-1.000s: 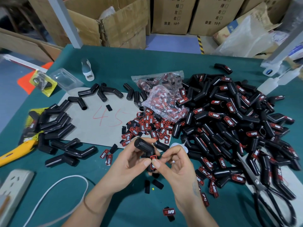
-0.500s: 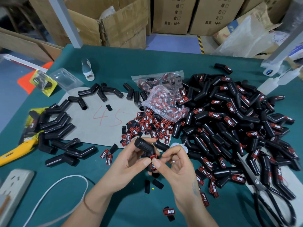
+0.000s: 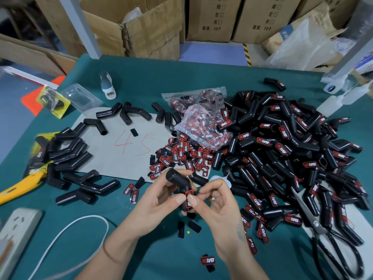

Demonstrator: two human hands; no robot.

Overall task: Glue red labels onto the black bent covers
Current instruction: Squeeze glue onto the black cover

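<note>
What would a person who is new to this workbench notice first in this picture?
Most striking is the big heap of labelled black bent covers filling the right of the green table. At the near centre, the left hand grips one black bent cover while the right hand presses a red label onto it. Behind the hands lie loose red labels, and unlabelled covers lie to the left.

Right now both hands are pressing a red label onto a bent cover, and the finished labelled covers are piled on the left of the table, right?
Not quite. The head view shows the labelled pile on the right; the left group is bare. Both hands, left and right, do press the red label onto the bent cover.
</note>
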